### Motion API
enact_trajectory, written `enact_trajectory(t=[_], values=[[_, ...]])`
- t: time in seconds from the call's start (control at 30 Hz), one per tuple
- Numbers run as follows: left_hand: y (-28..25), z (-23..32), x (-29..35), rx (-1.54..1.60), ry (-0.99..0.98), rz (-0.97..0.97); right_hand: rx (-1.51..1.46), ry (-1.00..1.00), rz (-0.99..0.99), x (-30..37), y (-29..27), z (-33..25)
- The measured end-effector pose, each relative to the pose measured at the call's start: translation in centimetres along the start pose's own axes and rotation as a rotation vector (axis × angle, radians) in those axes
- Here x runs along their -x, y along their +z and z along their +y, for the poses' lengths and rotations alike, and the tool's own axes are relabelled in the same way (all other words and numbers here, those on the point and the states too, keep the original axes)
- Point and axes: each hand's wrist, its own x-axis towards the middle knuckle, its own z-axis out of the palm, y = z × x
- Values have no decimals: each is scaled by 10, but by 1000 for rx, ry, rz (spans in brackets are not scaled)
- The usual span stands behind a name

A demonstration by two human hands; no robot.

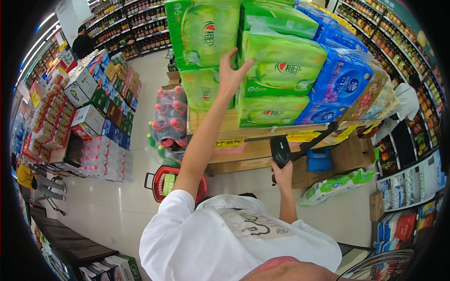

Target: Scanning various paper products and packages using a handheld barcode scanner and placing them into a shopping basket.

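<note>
My left hand [231,77] reaches up to a display of tissue packs, thumb and fingers spread apart. It rests at the gap between a tall green tissue pack [201,30] on the left and another green tissue pack [285,63] on the right. Its fingertips lie along the pack edges, and part of the fingers is hidden. Lower down, my right hand [282,174] is wrapped round the handle of a black handheld barcode scanner [280,150], held in front of the shelf with its head upward.
Blue tissue packs [342,77] adjoin the green ones on the wooden shelf [243,164]. Bundled dark drink bottles [169,114] stand left of it. A red shopping basket [200,187] sits on the floor by my left arm. A white-green package [333,187] lies at right, near another person's sleeve [405,100].
</note>
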Motion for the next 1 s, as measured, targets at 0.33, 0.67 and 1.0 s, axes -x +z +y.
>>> enact_trajectory(t=[0.33,0.67,1.0], values=[[30,2,-7,-147,-166,-118,-13,40,32,17,-13,7],[30,-2,13,-47,40,-68,15,73,6,45,4,2],[13,47,40,183,7,71,83,80,88,80,16,21]])
